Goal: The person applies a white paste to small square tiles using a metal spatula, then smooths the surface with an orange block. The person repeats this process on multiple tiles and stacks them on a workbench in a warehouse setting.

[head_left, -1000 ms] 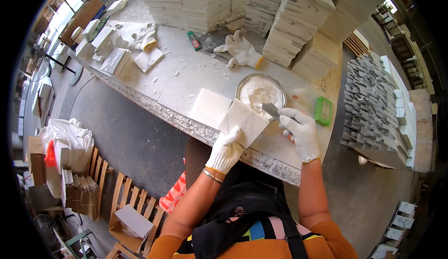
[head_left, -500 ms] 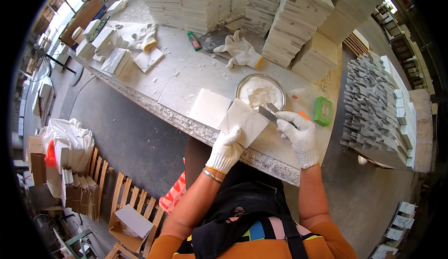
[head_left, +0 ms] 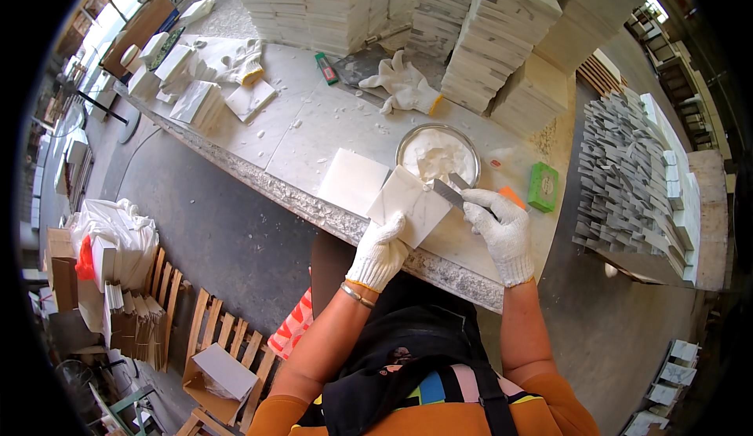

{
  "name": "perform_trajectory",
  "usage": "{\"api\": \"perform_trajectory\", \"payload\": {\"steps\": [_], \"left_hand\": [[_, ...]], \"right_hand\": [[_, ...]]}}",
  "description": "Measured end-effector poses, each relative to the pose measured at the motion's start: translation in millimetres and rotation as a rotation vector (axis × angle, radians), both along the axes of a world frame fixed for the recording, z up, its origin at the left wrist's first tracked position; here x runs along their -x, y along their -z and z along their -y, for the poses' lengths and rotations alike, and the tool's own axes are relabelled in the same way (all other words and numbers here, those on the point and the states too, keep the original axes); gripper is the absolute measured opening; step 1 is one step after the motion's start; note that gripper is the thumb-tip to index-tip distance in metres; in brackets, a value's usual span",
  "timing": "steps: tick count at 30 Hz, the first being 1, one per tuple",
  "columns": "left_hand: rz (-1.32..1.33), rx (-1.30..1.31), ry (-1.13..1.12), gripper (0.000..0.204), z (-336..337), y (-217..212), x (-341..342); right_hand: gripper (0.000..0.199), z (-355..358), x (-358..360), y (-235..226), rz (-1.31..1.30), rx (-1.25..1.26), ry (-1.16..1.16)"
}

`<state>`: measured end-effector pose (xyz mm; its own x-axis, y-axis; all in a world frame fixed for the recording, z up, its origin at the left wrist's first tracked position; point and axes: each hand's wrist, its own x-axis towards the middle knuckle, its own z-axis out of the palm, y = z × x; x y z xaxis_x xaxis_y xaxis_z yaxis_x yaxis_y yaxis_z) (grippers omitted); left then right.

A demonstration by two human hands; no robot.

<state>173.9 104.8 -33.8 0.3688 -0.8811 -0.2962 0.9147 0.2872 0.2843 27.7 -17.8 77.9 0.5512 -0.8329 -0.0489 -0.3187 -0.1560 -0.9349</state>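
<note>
My left hand (head_left: 380, 251), in a white knit glove, grips a square white marble tile (head_left: 411, 208) by its near edge, thumb on top. In my gloved right hand (head_left: 500, 228) is a putty knife with a flat grey blade (head_left: 448, 193), its fingers closed round the handle end, which they hide. The blade lies at the tile's right corner. A second small metal blade tip (head_left: 458, 180) shows just beyond it, over the rim of a round metal bowl (head_left: 401, 156) of white paste (head_left: 439, 156). Another white tile (head_left: 353, 181) rests on the table, partly under the held one.
Tall stacks of marble tiles (head_left: 502, 32) line the table's back. A spare glove (head_left: 401, 84), a green-and-red box (head_left: 325, 69) and a bright green box (head_left: 542, 187) lie on the table (head_left: 290, 149). More tiles (head_left: 198, 106) sit at the left; many grey pieces (head_left: 627, 177) fill the right.
My right hand and the blade have shifted very slightly at the tile's corner. The left hand and the tile stay where they were.
</note>
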Motion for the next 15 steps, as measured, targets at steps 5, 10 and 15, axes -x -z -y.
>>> {"api": "perform_trajectory", "payload": {"steps": [5, 10, 15], "left_hand": [[-0.001, 0.007, 0.004, 0.067, 0.1, -1.8, 0.3], [0.037, 0.020, 0.041, 0.071, -0.7, 5.2, -1.2], [0.043, 0.013, 0.038, 0.071, -0.4, 6.2, -0.6]], "right_hand": [[0.021, 1.1, 1.8, 1.8, -0.001, -0.006, 0.017], [0.022, -0.3, 1.3, -0.2, 0.002, 0.018, 0.007], [0.023, -1.3, 1.0, 1.4, 0.009, 0.053, 0.001]]}}
